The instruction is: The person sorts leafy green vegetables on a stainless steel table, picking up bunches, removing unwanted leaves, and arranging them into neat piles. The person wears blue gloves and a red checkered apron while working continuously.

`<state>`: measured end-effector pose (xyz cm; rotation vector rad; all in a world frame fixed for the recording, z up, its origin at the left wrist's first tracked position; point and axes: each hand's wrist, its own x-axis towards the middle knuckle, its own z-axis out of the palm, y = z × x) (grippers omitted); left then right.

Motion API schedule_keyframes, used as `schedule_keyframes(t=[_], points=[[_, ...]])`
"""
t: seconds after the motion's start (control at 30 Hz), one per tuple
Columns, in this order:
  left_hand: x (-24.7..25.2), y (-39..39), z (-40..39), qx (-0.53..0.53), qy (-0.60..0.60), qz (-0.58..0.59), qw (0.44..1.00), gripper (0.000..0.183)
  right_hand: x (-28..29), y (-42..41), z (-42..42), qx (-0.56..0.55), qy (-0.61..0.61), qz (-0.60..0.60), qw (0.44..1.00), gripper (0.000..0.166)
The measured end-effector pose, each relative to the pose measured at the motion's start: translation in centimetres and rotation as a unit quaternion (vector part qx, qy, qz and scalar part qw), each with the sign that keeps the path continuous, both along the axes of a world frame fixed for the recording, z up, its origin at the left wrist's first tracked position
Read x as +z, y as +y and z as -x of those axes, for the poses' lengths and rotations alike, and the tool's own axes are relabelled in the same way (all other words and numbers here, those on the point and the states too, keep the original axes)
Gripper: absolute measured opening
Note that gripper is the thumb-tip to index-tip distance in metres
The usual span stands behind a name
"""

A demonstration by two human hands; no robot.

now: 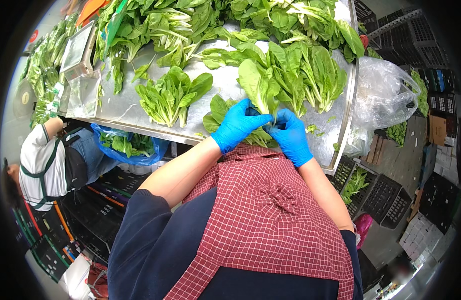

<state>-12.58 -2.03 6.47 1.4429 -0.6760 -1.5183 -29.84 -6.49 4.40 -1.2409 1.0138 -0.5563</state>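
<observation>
Both my hands wear blue gloves and meet at the base of one upright bunch of leafy greens (255,82). My left hand (242,123) pinches its stem end from the left. On the right, my right hand (289,135) has its fingers curled at the same stems; the fingertips are partly hidden. Beneath my left hand lie more loose leaves (220,111) at the table edge. Just beyond my right hand rests a group of leafy bunches (322,77). A separate bunch (172,96) lies to the left on the metal table (134,108).
A large heap of greens (200,18) covers the table's far side. At left stand a scale (77,48) and bagged greens (46,63). A blue bag (155,153) of leaves hangs below the edge, near another person (46,165). Plastic bags (384,92) and black crates (384,202) are at right.
</observation>
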Motion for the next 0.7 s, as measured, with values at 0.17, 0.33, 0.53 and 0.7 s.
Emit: schedule_keyframes(t=[0.17, 0.33, 0.53, 0.7], points=[[-0.1, -0.1, -0.9, 0.014, 0.084, -0.051, 0.995, 0.034, 0.5, 0.0, 0.2, -0.033, -0.065, -0.036, 0.997, 0.018], [-1.3, 0.5, -1.1, 0.040, 0.129, -0.016, 0.991, 0.027, 1.1, -0.8, 0.1, -0.070, -0.087, -0.205, 0.972, 0.018], [-0.5, 0.8, -0.8, 0.028, 0.082, -0.027, 0.996, 0.031, 0.6, -0.5, -0.2, -0.028, -0.078, -0.198, 0.977, 0.026], [0.6, 0.9, -0.6, 0.014, 0.072, -0.117, 0.990, 0.033, 0.5, -0.3, -0.2, 0.000, 0.036, -0.085, 0.996, 0.021]])
